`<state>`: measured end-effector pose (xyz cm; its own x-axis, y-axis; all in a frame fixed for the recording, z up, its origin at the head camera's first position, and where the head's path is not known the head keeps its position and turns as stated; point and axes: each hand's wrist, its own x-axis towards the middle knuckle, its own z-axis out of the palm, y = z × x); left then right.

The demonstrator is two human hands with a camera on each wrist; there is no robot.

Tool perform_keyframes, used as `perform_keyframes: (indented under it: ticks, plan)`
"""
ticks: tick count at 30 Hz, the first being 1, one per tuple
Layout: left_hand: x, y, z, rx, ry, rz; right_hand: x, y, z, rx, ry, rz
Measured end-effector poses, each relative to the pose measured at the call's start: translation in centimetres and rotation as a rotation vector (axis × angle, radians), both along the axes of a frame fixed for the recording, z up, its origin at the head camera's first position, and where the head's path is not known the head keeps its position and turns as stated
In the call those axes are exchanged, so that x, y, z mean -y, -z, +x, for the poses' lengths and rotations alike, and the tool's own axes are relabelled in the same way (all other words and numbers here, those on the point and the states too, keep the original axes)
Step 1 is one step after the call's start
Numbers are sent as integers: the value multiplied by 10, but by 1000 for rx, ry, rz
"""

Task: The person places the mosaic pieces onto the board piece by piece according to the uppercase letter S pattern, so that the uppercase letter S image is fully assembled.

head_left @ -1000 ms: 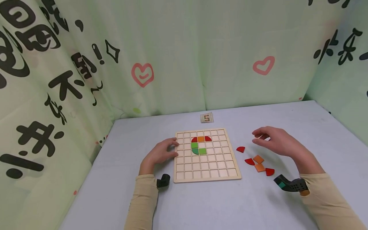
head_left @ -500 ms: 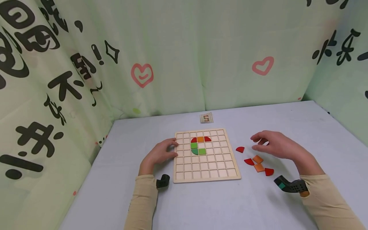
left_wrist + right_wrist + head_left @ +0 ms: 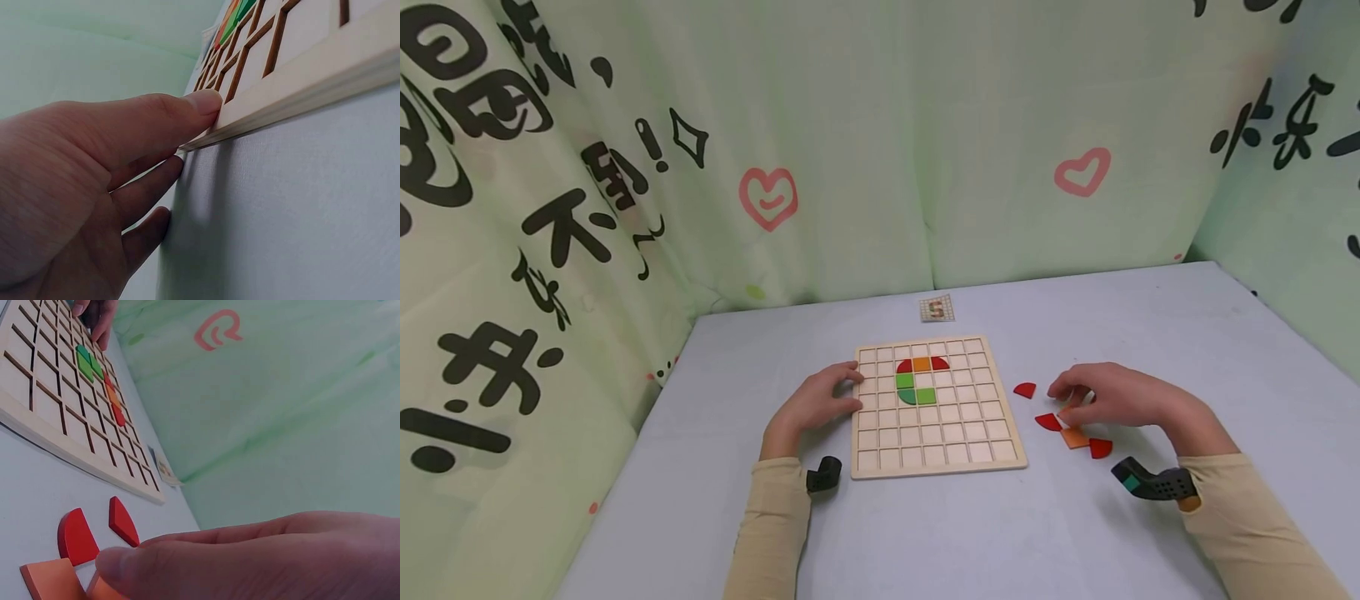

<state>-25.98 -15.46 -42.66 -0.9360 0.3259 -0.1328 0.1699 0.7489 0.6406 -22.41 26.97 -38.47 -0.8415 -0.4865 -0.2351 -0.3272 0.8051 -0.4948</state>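
Observation:
A wooden grid board lies mid-table, with red quarter-round tiles, an orange square, light green squares and a dark green quarter-round set in its cells. At the board's left edge is my left hand, its thumb resting on the rim and the other fingers extended beside it. My right hand is low over the loose tiles, thumb and fingers apart around an orange square tile, mostly covered by the thumb in the right wrist view. Another orange square lies beside it.
Loose red quarter-round tiles lie to the right of the board, close to my right hand. A small gridded card with a picture sits behind the board. A pale green printed curtain borders the back and sides of the white table.
My right hand has come down and toward me, from above the loose tiles to the nearer orange squares. My left hand stays at the board's edge, and the tiles on the board are unchanged.

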Motion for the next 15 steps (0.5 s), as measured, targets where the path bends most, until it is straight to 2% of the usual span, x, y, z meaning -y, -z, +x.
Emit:
perform_keyframes:
  ticks: [10, 15]
  plan:
    - [0, 0, 0, 3, -6, -3, -5, 6, -4, 36, 10, 42]
    - [0, 0, 1, 2, -9, -11, -5, 10, -7, 18, 34, 46]
